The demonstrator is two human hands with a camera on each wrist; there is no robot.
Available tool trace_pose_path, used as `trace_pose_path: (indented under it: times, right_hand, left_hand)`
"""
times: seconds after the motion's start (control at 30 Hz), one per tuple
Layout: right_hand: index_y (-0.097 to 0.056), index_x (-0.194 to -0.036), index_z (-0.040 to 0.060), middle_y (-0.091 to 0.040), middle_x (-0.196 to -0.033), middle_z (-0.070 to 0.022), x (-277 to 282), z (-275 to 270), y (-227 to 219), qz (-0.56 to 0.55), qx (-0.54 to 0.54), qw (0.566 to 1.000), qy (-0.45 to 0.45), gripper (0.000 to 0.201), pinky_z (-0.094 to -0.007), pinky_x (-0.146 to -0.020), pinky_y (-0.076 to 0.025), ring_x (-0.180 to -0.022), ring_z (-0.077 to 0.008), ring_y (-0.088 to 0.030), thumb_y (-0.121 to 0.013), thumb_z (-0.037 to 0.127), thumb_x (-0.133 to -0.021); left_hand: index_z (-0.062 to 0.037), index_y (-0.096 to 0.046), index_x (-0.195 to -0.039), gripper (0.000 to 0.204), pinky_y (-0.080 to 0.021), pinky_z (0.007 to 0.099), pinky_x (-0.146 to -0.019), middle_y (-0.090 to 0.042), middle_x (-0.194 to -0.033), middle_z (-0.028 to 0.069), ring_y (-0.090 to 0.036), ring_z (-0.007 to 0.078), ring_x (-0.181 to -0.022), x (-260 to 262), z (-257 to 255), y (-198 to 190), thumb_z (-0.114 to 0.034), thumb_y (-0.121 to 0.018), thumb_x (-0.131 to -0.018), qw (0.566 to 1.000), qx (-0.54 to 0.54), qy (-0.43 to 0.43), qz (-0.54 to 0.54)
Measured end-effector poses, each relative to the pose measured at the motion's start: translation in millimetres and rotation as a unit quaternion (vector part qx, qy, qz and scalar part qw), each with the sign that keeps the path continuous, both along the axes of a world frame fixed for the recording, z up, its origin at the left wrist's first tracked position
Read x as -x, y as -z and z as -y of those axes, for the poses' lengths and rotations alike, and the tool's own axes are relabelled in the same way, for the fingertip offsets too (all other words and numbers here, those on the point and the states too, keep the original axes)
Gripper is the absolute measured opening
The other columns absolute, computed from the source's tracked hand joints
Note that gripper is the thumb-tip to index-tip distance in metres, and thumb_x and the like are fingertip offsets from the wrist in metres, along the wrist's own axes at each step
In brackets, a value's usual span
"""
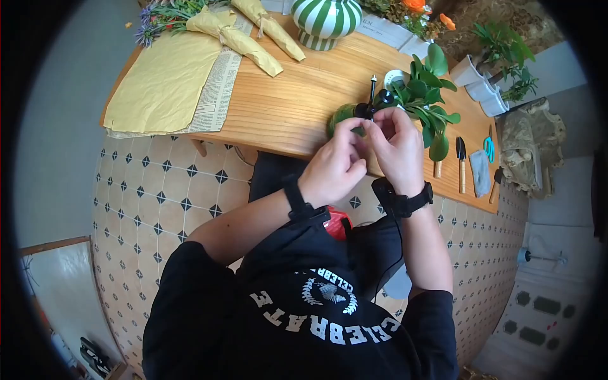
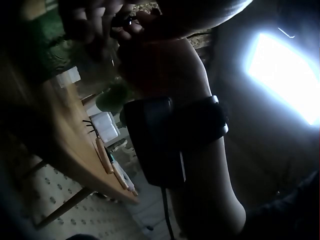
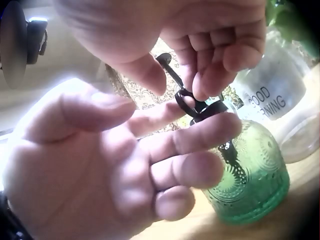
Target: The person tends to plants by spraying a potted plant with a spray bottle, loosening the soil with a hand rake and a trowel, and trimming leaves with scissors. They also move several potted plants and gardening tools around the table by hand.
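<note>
A green embossed glass spray bottle (image 3: 255, 175) with a black spray head (image 1: 366, 110) stands near the table's front edge. Both hands meet at that head. From above, my right hand (image 1: 400, 149) brings thumb and fingertips together at the black part, pinching it in the right wrist view. My left hand (image 1: 332, 168) has its index and middle fingers on either side of the head, its thumb held apart. Fingers hide much of the black fitting. A slim rod (image 1: 373, 85) with a bright tip sticks up from it. The left wrist view is dark.
Beside the bottle stand a leafy plant (image 1: 425, 88) and a clear lettered jar (image 3: 272, 95). Small trowel (image 1: 461, 149), grey cloth (image 1: 481, 172) and blue scissors (image 1: 489, 149) lie rightward. Yellow wrapping paper (image 1: 161, 82) covers the left side; a striped vase (image 1: 326, 19) stands behind.
</note>
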State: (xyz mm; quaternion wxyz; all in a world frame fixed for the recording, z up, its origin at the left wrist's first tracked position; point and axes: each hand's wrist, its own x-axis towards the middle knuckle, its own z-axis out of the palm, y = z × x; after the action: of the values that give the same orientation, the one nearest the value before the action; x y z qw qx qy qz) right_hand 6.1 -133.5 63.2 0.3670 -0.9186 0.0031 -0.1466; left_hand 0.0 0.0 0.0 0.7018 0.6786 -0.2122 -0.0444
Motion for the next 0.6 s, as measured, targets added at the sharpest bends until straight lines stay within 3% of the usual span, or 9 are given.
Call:
trace_pose_path:
  times: [0.1,0.23,0.3,0.4,0.53,0.6]
  right_hand:
    - [-0.060,-0.080,-0.0002,-0.060,-0.068,-0.0091,-3.9,0.4,13.0,0.012,-0.016,1.000,-0.002,0.019,-0.0318,-0.055,-0.045,-0.058,-0.0202,-0.057,-0.068,0.016,-0.077]
    - [-0.059,-0.076,-0.0017,-0.054,-0.069,-0.0078,-5.0,-0.1,15.4,0.047,-0.036,0.998,-0.001,0.013,-0.0300,-0.056,-0.044,-0.059,-0.0176,-0.055,-0.065,0.009,-0.080]
    - [-0.058,-0.076,-0.0027,-0.052,-0.072,-0.0066,-4.0,3.5,18.8,0.024,-0.144,0.989,-0.023,0.011,-0.0286,-0.057,-0.043,-0.062,-0.0151,-0.054,-0.062,0.006,-0.081]
    - [-0.056,-0.080,-0.0035,-0.050,-0.080,-0.0034,1.9,7.9,10.6,0.001,-0.302,0.951,-0.060,0.008,-0.0240,-0.062,-0.044,-0.070,-0.0106,-0.056,-0.055,0.001,-0.087]
    - [-0.055,-0.088,-0.0028,-0.052,-0.088,-0.0034,13.2,23.1,-11.8,0.000,-0.431,0.900,-0.064,0.005,-0.0219,-0.066,-0.046,-0.072,-0.0098,-0.057,-0.052,0.001,-0.089]
    - [-0.056,-0.087,-0.0026,-0.053,-0.087,-0.0042,17.4,31.7,-23.7,0.009,-0.430,0.901,-0.067,0.005,-0.0217,-0.065,-0.046,-0.073,-0.0093,-0.057,-0.052,0.001,-0.089]
  left_hand:
    - [-0.0030,-0.036,-0.126,0.058,-0.050,0.0261,-0.062,-0.051,-0.098,0.0117,-0.054,0.0156,-0.077,-6.0,-14.9,14.6,-0.004,-0.065,-0.075,0.998,-0.011,-0.055,-0.017]
    - [-0.0030,-0.032,-0.132,0.070,-0.043,0.0294,-0.084,-0.046,-0.115,0.0110,-0.048,0.0165,-0.103,-23.1,-24.7,19.9,-0.007,-0.070,-0.074,0.986,-0.119,-0.107,0.035]
    - [-0.0022,-0.030,-0.134,0.077,-0.041,0.0331,-0.093,-0.046,-0.120,0.0131,-0.047,0.0206,-0.112,-28.1,-23.0,15.1,-0.011,-0.074,-0.072,0.979,-0.153,-0.112,0.072]
    - [0.0021,-0.029,-0.134,0.087,-0.037,0.0377,-0.101,-0.045,-0.124,0.0236,-0.047,0.0338,-0.116,-32.4,-15.9,19.3,-0.021,-0.079,-0.067,0.994,-0.093,-0.038,0.040]
    - [0.0010,-0.026,-0.138,0.091,-0.032,0.0331,-0.104,-0.041,-0.132,0.0142,-0.039,0.0202,-0.125,-38.6,-7.3,0.1,-0.014,-0.081,-0.066,0.982,0.082,0.152,-0.077]
    - [0.0003,-0.029,-0.137,0.087,-0.033,0.0322,-0.103,-0.043,-0.131,0.0131,-0.041,0.0188,-0.124,-41.0,0.5,-14.2,-0.012,-0.080,-0.066,0.977,0.095,0.177,-0.067]
